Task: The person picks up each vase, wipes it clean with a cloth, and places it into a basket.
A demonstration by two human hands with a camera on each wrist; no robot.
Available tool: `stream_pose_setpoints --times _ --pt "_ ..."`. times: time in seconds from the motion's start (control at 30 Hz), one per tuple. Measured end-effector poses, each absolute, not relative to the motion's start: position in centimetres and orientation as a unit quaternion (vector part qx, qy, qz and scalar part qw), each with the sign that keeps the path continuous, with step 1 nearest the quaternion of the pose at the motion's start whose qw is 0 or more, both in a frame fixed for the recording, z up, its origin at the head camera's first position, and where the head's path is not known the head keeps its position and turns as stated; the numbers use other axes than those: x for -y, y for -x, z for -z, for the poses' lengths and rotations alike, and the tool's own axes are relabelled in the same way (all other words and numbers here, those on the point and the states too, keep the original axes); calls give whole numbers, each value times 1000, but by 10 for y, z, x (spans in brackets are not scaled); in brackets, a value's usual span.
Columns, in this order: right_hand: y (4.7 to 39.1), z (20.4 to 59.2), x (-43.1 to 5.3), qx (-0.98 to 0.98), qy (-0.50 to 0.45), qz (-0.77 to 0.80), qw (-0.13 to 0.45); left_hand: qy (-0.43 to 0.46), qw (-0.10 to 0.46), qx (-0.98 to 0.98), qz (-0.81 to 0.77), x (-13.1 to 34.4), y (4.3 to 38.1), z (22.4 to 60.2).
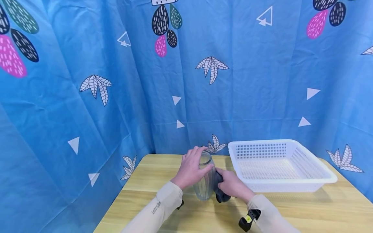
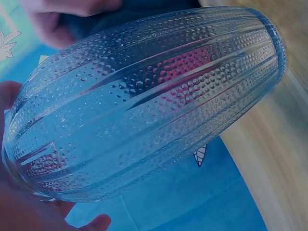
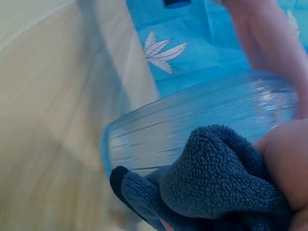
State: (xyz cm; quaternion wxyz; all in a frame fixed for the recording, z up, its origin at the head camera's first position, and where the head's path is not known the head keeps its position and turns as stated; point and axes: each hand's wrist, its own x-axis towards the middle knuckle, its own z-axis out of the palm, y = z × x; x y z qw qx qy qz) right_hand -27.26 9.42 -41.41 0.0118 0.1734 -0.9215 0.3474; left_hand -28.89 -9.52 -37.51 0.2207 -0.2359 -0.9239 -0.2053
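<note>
A clear ribbed glass vase (image 1: pixel 205 186) with a dimpled surface stands roughly upright over the table; whether its base touches the wood I cannot tell. My left hand (image 1: pixel 190 168) grips it around the neck near the rim, fingers on the far side and thumb on the near side. In the left wrist view the vase (image 2: pixel 144 110) fills most of the picture. My right hand (image 1: pixel 233 184) holds a dark grey towel (image 1: pixel 221 194) against the vase's right side. Fluffy folds of this towel (image 3: pixel 216 178) with a black edge show in the right wrist view.
A white perforated plastic basket (image 1: pixel 291 185) sits at the right on the wooden table (image 1: pixel 140 194). Blue patterned curtain (image 1: pixel 247 97) hangs behind the table and along its left and right sides.
</note>
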Motion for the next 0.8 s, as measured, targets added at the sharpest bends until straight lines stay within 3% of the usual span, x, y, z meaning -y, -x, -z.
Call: stream_pose_setpoints --times 0.37,0.57,0.8 --pt "255 359 -97 909 -187 -349 128 212 220 924 230 93 289 374" --pt "254 357 -92 897 -247 -310 196 212 225 921 239 95 288 372" --pt "261 380 -89 913 -224 -306 150 232 195 916 263 100 287 369"
